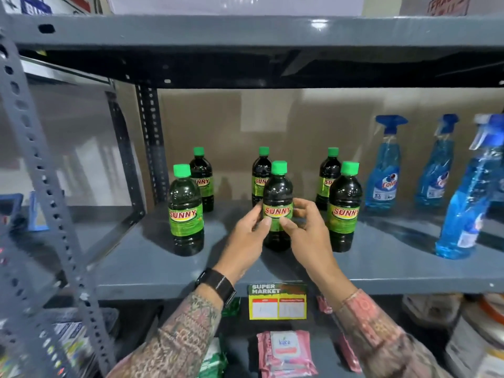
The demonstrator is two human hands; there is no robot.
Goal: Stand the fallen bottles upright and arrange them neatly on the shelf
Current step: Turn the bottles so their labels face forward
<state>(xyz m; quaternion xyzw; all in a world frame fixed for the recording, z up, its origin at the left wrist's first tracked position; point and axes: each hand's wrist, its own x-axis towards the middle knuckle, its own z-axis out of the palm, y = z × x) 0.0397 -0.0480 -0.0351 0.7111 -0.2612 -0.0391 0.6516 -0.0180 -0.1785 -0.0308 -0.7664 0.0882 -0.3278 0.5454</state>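
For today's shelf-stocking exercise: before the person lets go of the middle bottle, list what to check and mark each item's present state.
1. Middle front bottle upright: ok.
2. Left hand and right hand both have a grip on it: ok.
3. Its base flat on the shelf: cannot tell, fingers partly hide it.
4. Front left bottle and front right bottle standing: ok.
5. Three back bottles upright: ok.
6. Label faces forward: ok.

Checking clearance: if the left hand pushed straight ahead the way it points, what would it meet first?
Likely the middle back bottle, directly behind the front bottle that the left hand grips; the depth between them is unclear.
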